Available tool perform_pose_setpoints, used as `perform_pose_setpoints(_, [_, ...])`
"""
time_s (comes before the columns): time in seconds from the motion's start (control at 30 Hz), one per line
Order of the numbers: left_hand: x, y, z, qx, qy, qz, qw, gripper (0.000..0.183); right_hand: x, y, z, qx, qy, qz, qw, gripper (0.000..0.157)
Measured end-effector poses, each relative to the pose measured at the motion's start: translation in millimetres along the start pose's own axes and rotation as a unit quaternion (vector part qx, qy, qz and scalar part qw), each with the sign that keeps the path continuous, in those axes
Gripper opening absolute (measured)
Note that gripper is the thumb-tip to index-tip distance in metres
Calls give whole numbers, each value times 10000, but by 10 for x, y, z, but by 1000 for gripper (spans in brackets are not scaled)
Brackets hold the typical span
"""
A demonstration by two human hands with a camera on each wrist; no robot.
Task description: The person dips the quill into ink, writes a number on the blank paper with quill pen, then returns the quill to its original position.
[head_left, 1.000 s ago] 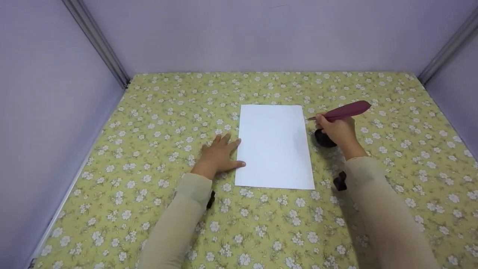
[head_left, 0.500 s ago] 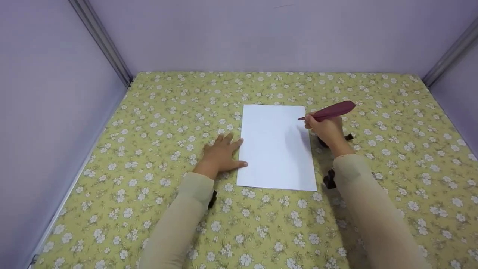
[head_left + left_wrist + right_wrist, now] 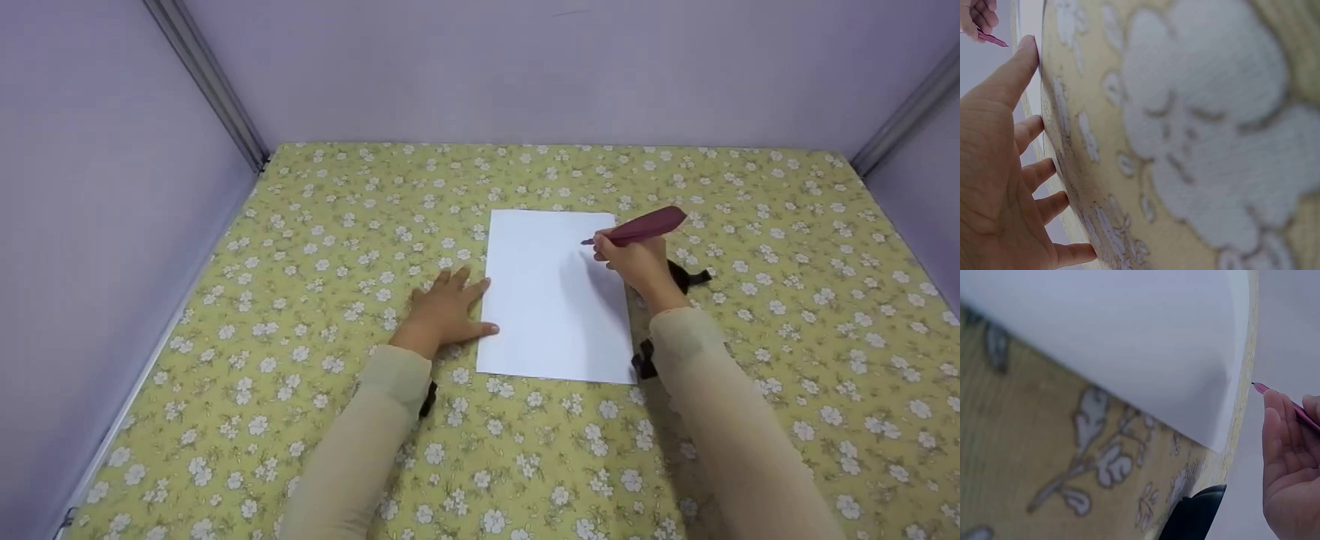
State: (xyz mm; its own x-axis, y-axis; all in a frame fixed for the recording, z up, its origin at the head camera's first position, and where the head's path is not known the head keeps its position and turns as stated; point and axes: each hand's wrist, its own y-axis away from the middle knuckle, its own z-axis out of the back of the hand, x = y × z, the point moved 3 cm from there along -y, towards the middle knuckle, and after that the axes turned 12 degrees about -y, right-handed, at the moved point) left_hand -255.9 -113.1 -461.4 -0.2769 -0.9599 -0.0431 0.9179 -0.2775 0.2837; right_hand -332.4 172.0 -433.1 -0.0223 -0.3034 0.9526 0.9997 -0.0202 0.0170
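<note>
A white sheet of paper (image 3: 540, 315) lies on the flowered cloth. My left hand (image 3: 442, 311) spreads flat at its left side, thumb and a fingertip on the paper's edge; in the left wrist view the fingers (image 3: 1039, 174) are stretched out and apart. My right hand (image 3: 637, 262) pinches a maroon feather-shaped pen (image 3: 649, 225) close to its tip. The tip points left and hovers over the upper right of the sheet, with a shadow apart from it below. In the right wrist view, the pen's tip (image 3: 1261, 387) shows beyond the fingers.
Just right of the paper stands a black object (image 3: 699, 277) with a short arm, partly hidden by my right hand; its edge (image 3: 1193, 514) shows in the right wrist view. Pale lilac walls (image 3: 525, 75) enclose the table's back and sides.
My right hand has moved left with the pen, from beside the paper's right edge to over the sheet, uncovering more of the black object. My left hand keeps its place on the paper.
</note>
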Motion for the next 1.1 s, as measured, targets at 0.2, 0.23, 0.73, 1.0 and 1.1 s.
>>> perform_pose_setpoints(0.2, [-14,-2,13,18,-1,-51,10000,85,-21,25,-43,64,-22,-372,9993,29])
perform_pose_setpoints(0.23, [-18,0,16,17,2,-60,10000,85,-25,28,-49,66,-46,-444,9990,30])
perform_pose_setpoints(0.73, [-33,12,31,-35,14,-65,10000,84,-47,36,-105,154,21,-822,9965,29])
perform_pose_setpoints(1.0, [-14,8,17,-25,30,-48,10000,85,-33,34,-157,370,40,-797,9961,28])
perform_pose_setpoints(1.1, [-7,6,12,17,-21,-45,10000,85,-27,41,-188,535,11,-766,9956,27])
